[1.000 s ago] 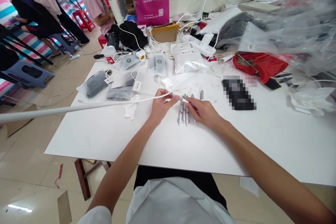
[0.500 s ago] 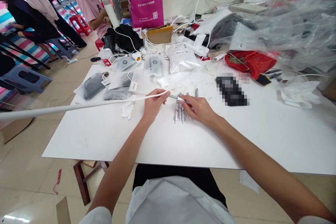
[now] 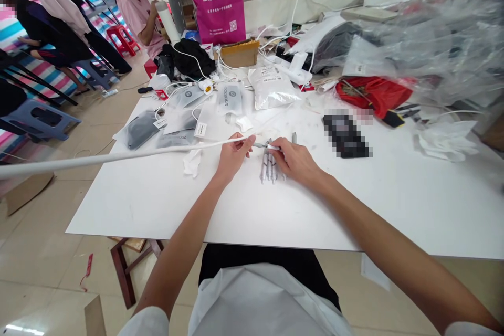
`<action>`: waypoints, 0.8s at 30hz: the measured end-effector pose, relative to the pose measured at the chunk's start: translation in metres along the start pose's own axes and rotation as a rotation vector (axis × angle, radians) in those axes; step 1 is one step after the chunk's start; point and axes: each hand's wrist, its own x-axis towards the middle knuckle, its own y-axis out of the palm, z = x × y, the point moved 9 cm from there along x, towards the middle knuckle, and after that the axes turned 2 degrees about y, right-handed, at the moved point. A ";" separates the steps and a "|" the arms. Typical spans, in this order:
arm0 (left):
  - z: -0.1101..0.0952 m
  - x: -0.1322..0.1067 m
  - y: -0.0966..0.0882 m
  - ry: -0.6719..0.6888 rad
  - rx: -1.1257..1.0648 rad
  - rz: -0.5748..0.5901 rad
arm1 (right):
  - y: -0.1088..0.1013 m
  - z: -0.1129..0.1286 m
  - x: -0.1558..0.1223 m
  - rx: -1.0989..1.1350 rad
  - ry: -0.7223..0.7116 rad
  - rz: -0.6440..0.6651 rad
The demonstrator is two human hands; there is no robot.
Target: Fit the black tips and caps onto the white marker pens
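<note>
My left hand (image 3: 233, 158) is closed, its thumb and fingers pinching the grey end of a slim pen (image 3: 260, 145). The white part of that pen lies in the closed fingers of my right hand (image 3: 296, 158). Both hands are just above the white table (image 3: 244, 210). Under and beside the right fingers several silver-white pens (image 3: 269, 169) lie side by side, partly hidden by the hand. One more pen end (image 3: 294, 137) shows beyond it. A white cable (image 3: 118, 158) crosses in front from the left and passes over the left fingers.
Packets with dark contents (image 3: 142, 128) and a crumpled tissue (image 3: 192, 163) are at the left. Behind stand a white plastic packet (image 3: 271, 89) and a magenta bag (image 3: 214, 5). Rightward lie a blurred-out black item (image 3: 346, 136), a red bag (image 3: 374, 95) and clear plastic. People sit beyond.
The pen is held more level, and my right fingers have shifted slightly along it. A thin darker section shows between the hands. My left hand has hardly moved.
</note>
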 end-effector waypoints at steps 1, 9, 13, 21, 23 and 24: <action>0.002 0.000 -0.001 -0.005 0.003 -0.008 | 0.001 -0.004 0.000 0.001 0.026 0.004; -0.001 -0.003 0.003 -0.086 -0.177 0.009 | -0.007 0.005 0.003 -0.059 -0.001 -0.012; -0.003 -0.003 -0.003 -0.119 -0.232 -0.053 | -0.014 0.002 0.004 -0.099 0.020 -0.067; -0.001 -0.001 -0.011 -0.130 -0.310 -0.115 | -0.021 -0.006 0.005 -0.100 0.028 -0.116; -0.001 -0.002 -0.010 -0.131 -0.302 -0.107 | -0.020 -0.006 0.005 -0.104 0.023 -0.110; -0.001 -0.002 -0.008 -0.129 -0.295 -0.098 | -0.019 -0.005 0.005 -0.106 0.019 -0.107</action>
